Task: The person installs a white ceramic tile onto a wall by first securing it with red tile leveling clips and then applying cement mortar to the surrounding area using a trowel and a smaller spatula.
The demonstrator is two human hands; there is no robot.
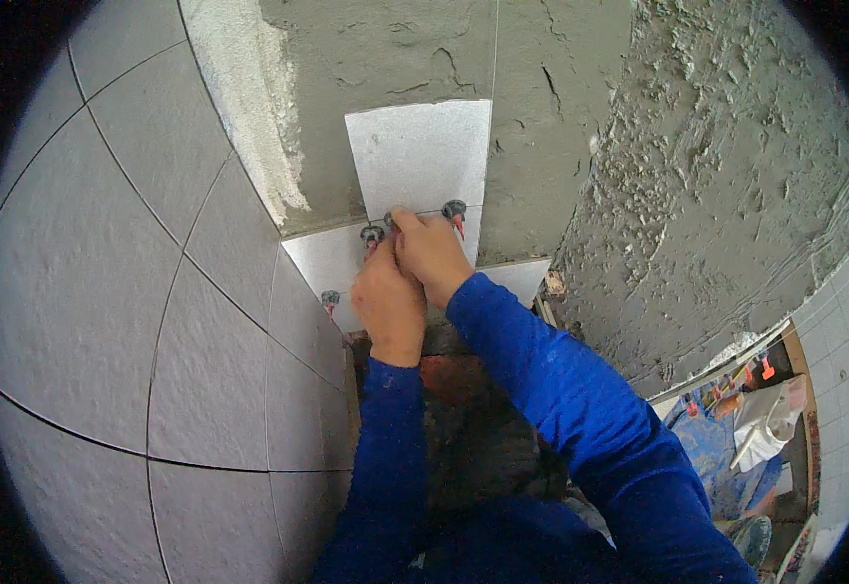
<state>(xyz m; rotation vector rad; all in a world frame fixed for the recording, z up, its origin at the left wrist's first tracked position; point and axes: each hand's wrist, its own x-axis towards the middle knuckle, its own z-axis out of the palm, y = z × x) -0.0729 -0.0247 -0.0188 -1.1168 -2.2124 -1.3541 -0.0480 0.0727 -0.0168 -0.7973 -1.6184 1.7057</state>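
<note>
A light grey wall tile (pixel 422 156) stands against the mortar, above a lower tile (pixel 322 251). Along the joint between them sit tile levelling clips with dark round caps and red stems: one levelling clip (pixel 453 210) at the right, another levelling clip (pixel 372 236) at the left. Between these two, my right hand (pixel 436 258) is closed on a clip's dark cap, mostly covered by the fingers. Just below, my left hand (pixel 388 304) has its fingers pressed together, touching the right one; what they hold is hidden. A further levelling clip (pixel 330 300) stands at the lower tile's left.
Large grey tiles (pixel 84 282) cover the left wall. Rough wet mortar (pixel 716 185) spreads over the right wall, and a thin string (pixel 496 58) runs down the middle. At lower right lie a white bag (pixel 770 419) and several red clips on a blue, stained surface (pixel 711 467).
</note>
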